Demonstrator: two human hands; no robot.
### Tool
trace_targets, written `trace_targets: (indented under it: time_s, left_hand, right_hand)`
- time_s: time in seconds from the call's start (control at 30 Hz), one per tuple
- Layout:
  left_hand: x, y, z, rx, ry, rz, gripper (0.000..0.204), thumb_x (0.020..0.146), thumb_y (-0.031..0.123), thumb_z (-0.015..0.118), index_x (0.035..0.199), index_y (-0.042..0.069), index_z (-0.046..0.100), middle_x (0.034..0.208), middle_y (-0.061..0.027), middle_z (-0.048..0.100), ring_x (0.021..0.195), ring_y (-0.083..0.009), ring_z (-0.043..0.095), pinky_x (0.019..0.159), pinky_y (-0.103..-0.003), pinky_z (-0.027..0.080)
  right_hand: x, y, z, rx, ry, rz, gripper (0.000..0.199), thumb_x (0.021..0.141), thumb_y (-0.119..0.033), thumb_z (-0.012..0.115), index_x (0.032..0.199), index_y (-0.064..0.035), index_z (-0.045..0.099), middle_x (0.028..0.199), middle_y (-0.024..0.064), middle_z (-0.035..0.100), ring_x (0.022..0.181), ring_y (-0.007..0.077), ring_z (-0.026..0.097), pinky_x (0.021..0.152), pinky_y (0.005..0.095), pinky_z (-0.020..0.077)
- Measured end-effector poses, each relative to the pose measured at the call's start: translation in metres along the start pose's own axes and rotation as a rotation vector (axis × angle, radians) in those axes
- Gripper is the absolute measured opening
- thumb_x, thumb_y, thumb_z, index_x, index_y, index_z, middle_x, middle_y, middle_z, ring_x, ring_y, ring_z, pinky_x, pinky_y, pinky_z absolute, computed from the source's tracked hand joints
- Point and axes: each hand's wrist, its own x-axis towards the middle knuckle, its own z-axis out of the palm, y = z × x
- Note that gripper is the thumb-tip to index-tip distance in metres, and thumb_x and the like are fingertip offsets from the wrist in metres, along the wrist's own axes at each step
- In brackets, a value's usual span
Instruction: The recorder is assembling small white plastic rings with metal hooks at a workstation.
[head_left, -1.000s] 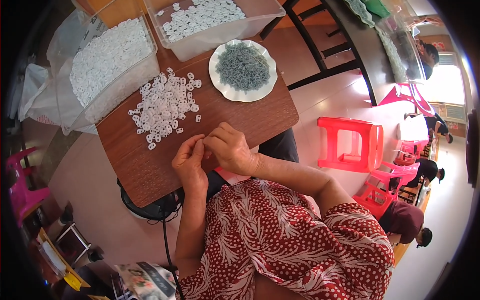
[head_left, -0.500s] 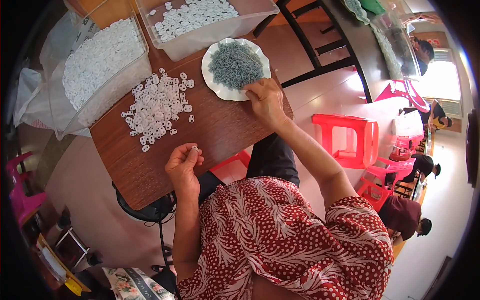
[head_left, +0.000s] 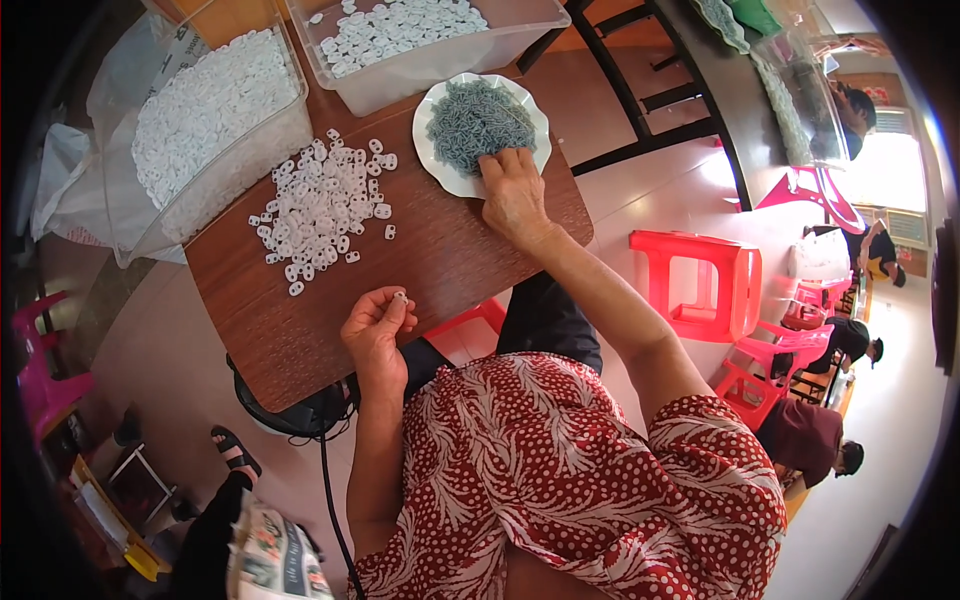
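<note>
Head view, looking down on a brown wooden worktop. Left hand is raised just over the near edge of the worktop, thumb and forefinger pinched shut on one small white plastic ring; the other fingers are loosely curled. Right hand is stretched forward to the white scalloped plate, its fingertips bent down into the heap of small grey-green pieces that fills the plate (whether any piece is gripped cannot be told). A loose pile of white rings lies on the worktop between the hands and two clear plastic tubs: one at the left and one at the far edge, both holding more white rings. To the right, on the floor beside the worktop, stands a red plastic stool. The person wears a red patterned blouse.
</note>
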Motion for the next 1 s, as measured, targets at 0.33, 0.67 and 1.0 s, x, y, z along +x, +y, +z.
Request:
trace_targets:
  time_s: [0.33, 0.67, 1.0]
  left_hand:
    - [-0.001, -0.002, -0.005, -0.019, 0.011, 0.009, 0.012, 0.083, 0.007, 0.063, 0.092, 0.0, 0.061, 0.076, -0.0061, 0.063, 0.059, -0.0099, 0.056, 0.054, -0.02, 0.044]
    - [-0.005, 0.0, -0.008, -0.047, 0.011, 0.033, 0.011, 0.083, 0.006, 0.063, 0.091, -0.001, 0.061, 0.076, -0.0067, 0.062, 0.059, -0.0103, 0.056, 0.054, -0.021, 0.044]
    - [-0.006, 0.001, -0.013, -0.077, 0.041, 0.027, 0.01, 0.083, 0.005, 0.063, 0.09, -0.001, 0.062, 0.075, -0.0071, 0.063, 0.059, -0.0106, 0.056, 0.054, -0.02, 0.045]
  right_hand:
    - [0.014, -0.016, -0.001, 0.015, -0.029, 0.13, 0.02, 0.072, -0.016, 0.066, 0.081, -0.0023, 0.054, 0.082, 0.0161, 0.053, 0.082, 0.0341, 0.053, 0.067, 0.0437, 0.0468]
    - [0.019, -0.018, 0.013, -0.071, -0.024, 0.132, 0.017, 0.071, -0.011, 0.062, 0.081, -0.0032, 0.051, 0.08, 0.0182, 0.054, 0.076, 0.0361, 0.057, 0.062, 0.0459, 0.0485]
    - [0.02, -0.006, 0.018, 0.018, -0.006, 0.183, 0.017, 0.068, -0.005, 0.059, 0.085, -0.0041, 0.056, 0.084, 0.0182, 0.057, 0.072, 0.0377, 0.059, 0.065, 0.0474, 0.0482]
